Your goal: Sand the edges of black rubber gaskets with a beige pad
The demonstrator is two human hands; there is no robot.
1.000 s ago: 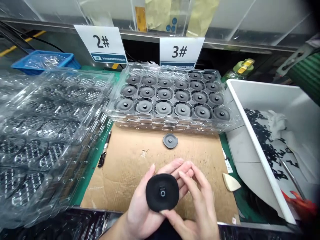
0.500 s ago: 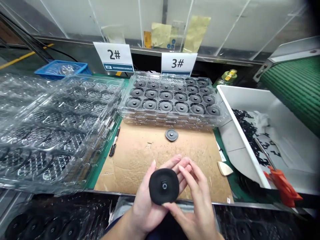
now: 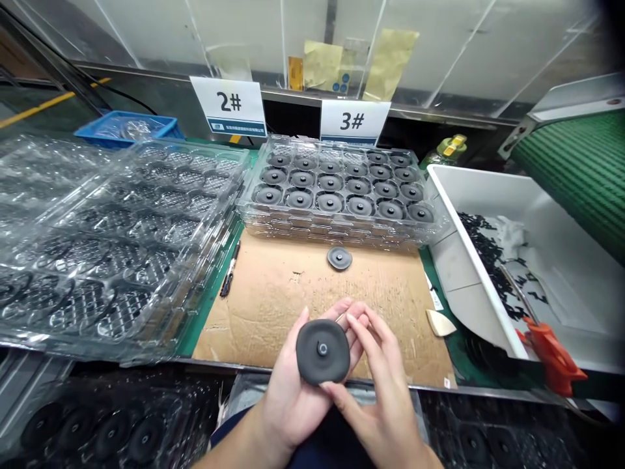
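A black round rubber disc (image 3: 312, 365) with a small raised hub in its middle faces me above the front edge of the cardboard. Beneath and along its left side, my left hand (image 3: 288, 397) supports it with the thumb at the rim. My right hand (image 3: 385, 384) pinches the disc's lower right edge, its thumb in front and its fingers reaching toward the left hand's fingertips. A second black disc (image 3: 339, 258) lies on the cardboard (image 3: 273, 306) farther away. Behind it, a stack of clear plastic trays (image 3: 336, 225) carries many such discs in its pockets.
Clear trays (image 3: 112, 260) are stacked at left, with a black pen (image 3: 230, 268) beside them. A white bin (image 3: 476, 260) with small black pieces stands at right, with orange-handled cutters (image 3: 551, 355) at its edge. A pale wedge (image 3: 440, 323) lies nearby. Numbered signs (image 3: 355, 122) stand behind.
The held disc has tilted slightly, so its face looks lighter and its hub shows differently. Both hands keep their hold. The whole view has shifted a little.
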